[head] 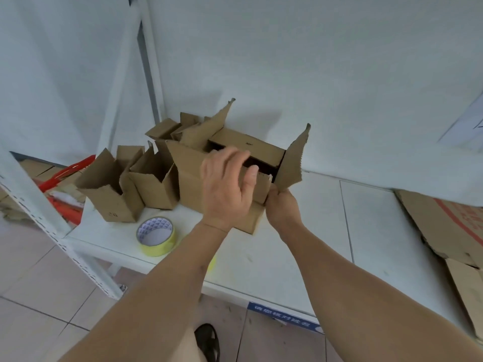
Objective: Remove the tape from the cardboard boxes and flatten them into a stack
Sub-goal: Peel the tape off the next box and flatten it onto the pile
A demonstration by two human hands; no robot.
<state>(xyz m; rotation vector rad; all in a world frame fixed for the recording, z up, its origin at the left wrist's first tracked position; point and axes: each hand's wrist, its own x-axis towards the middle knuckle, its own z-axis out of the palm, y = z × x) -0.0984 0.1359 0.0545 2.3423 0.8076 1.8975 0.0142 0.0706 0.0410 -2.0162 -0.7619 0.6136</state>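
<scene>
Corrugated cardboard box (224,184) w/ flaps up: light, stiff, creasing at folds. Right hand (281,205) is pinching the side flap's base; left hand (227,184), fingers loose, is hovering at the rim.

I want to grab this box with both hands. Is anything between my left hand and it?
Nothing visible. The left hand hovers, fingers spread, right at the near wall of the large open cardboard box, while the right hand pinches its right-hand flap. The tape roll lies aside, nearer you.

A yellow tape roll (156,236) lies near the white shelf's (287,246) front edge — red plastic (65,176) shows far left, beyond the upright.
</scene>
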